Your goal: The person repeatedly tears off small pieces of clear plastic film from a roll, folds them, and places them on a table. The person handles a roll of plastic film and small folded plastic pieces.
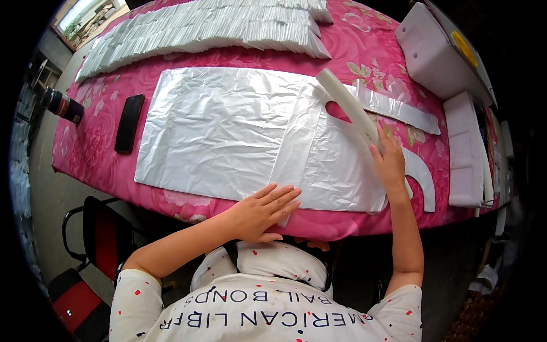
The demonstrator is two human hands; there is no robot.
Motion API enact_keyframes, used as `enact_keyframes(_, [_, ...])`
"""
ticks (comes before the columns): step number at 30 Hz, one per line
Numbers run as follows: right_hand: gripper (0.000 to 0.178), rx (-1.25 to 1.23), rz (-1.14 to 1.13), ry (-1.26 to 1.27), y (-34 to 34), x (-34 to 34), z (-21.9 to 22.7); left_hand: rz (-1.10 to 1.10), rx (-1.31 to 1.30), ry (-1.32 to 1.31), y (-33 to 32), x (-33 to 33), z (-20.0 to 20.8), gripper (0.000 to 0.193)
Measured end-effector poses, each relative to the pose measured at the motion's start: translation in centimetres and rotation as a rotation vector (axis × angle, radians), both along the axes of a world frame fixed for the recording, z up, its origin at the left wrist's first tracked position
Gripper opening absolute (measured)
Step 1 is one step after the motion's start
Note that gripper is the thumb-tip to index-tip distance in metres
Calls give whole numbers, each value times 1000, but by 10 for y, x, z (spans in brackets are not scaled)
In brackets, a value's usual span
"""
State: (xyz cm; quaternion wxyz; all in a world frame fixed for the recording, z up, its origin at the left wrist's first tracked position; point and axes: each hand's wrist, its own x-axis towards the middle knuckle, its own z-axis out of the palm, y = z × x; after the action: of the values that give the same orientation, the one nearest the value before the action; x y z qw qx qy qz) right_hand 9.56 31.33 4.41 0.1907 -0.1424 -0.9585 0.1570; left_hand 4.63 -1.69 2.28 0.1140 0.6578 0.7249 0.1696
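Note:
A pile of silvery-white plastic bags [222, 128] lies flat and wrinkled across the table, its right part folded over with an oval handle hole. My left hand [268, 211] rests on the bags' near edge, its fingers stretched out flat. In my right hand [390, 159] is the near end of a white plastic pipe [350, 105], with the fingers wrapped round it. The pipe slants away to the upper left over the handle end of the bags. Beside that hand, a curved white strip [421, 176] sticks out at the table's right.
Long rows of folded white bags [205, 28] cover the far side of the pink flowered tablecloth [364, 25]. A black phone [129, 123] and a dark bottle [62, 105] stand left. White foam boxes [464, 151] line the right edge; red-and-black chairs [105, 236] are lower left.

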Motion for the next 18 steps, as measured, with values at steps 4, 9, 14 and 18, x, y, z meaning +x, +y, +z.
enact_keyframes(4, [50,-233,316,-106,-48,16,21,23,-37,-9,7,4,-2,76])
enact_keyframes(9, [52,-94,607,-124,-97,20,14,115,4,265,10,37,-18,65])
enact_keyframes(14, [52,-54,595,-16,-95,-15,5,171,20,251,9,46,-19,53])
enact_keyframes(18, [51,24,514,73,-81,-65,-6,179,6,268,8,46,-19,52])
